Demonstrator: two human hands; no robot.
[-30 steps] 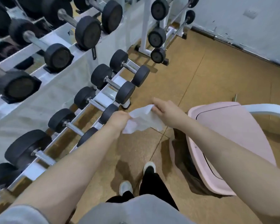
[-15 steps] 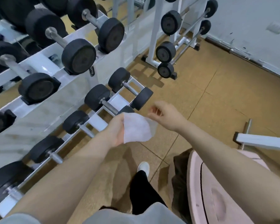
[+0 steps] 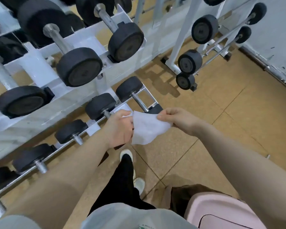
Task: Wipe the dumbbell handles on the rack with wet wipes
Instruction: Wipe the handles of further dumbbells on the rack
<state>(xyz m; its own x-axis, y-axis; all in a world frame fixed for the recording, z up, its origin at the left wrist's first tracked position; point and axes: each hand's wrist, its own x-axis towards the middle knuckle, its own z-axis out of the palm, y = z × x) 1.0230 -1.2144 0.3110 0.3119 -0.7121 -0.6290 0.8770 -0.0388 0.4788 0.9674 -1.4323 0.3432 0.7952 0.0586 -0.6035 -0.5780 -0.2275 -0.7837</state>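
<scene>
The person wears a pale grey short-sleeved top with a small green mark low on its front, both forearms bare below the sleeves. Black trousers cover the legs, ending in light, whitish shoes with darker soles.

Floor: I see tan, speckled tiles with thin dark seams, running from the foreground to the far wall.
Wall: pale grey and scuffed, at upper right.
Pipe: a grey metal length lying along the foot of the wall.
Pink bin: at lower right, its lid marked with a dark outline; a brown liner shows at its left edge.
Shoes: I see two white ones on the tiles, one ahead of the other.
Trousers: black, above the nearer shoe.
Shirt: grey-green, along the bottom edge, with a small green mark.
</scene>
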